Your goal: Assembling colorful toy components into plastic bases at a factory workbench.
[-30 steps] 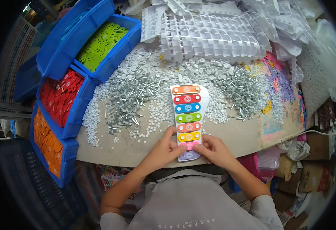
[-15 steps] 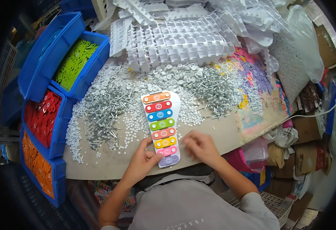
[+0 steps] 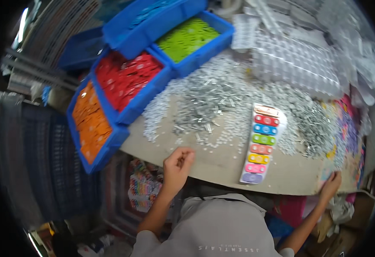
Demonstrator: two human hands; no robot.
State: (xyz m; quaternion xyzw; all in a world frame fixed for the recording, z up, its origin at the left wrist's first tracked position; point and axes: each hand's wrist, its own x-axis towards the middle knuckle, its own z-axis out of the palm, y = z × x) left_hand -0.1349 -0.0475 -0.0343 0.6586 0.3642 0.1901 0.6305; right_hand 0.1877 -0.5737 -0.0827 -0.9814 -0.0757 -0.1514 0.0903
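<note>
A toy xylophone point(image 3: 262, 149) lies on the table, a white base with a column of coloured bars from orange at the far end to purple at the near end. Neither hand touches it. My left hand point(image 3: 179, 165) is over the near table edge, left of the toy, its fingers curled in; nothing shows in them. Far to the right, my right hand point(image 3: 331, 184) is at the table edge below the loose coloured pieces. Its fingers are small and blurred, so their grip is unclear.
Blue bins at the left hold orange pieces point(image 3: 92, 124), red pieces point(image 3: 127, 79) and green pieces point(image 3: 187, 38). Silvery pins point(image 3: 209, 98) and small white caps spread over the tabletop point(image 3: 221, 165). White plastic xylophone bases point(image 3: 296, 62) are piled at the back. Purple pieces point(image 3: 348, 126) lie at right.
My left hand has let go of the xylophone and moved left; my right hand has moved away to the right. The view has swung left, so the toy appears further right.
</note>
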